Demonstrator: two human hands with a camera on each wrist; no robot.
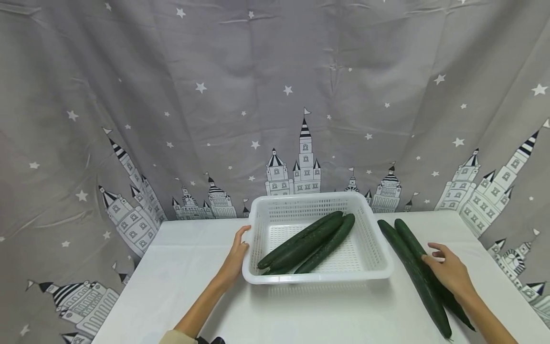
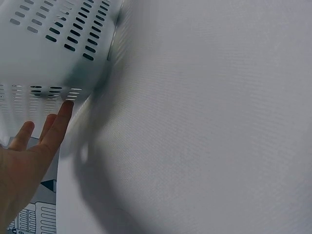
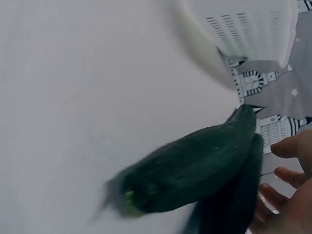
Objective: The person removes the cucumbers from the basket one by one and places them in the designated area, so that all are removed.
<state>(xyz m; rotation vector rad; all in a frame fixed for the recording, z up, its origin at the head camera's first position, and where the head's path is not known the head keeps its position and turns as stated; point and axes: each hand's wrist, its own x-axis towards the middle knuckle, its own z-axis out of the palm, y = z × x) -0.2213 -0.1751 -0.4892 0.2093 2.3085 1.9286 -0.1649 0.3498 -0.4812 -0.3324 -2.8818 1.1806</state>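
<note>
A white plastic basket [image 1: 318, 277] with slotted walls holds several long dark green cucumbers [image 1: 309, 241], lying in a slanted bundle. At its left side, my left hand [image 1: 234, 255] touches the wall below the rim; the left wrist view shows extended fingers [image 2: 57, 127] with one fingertip right at the basket's lower corner [image 2: 78, 83]. To the right of the basket, two more cucumbers [image 1: 414, 277] lie side by side. My right hand [image 1: 451, 272] is over the right one of this pair, fingers apart and loosely bent, with nothing gripped. In the right wrist view its fingertips are beside the cucumbers [image 3: 195, 163].
A white-covered table [image 1: 185, 258] bears the basket and the cucumbers. Behind it and along both sides hangs a grey curtain [image 1: 258, 95] printed with stars and castles. The basket stands near the table's back edge.
</note>
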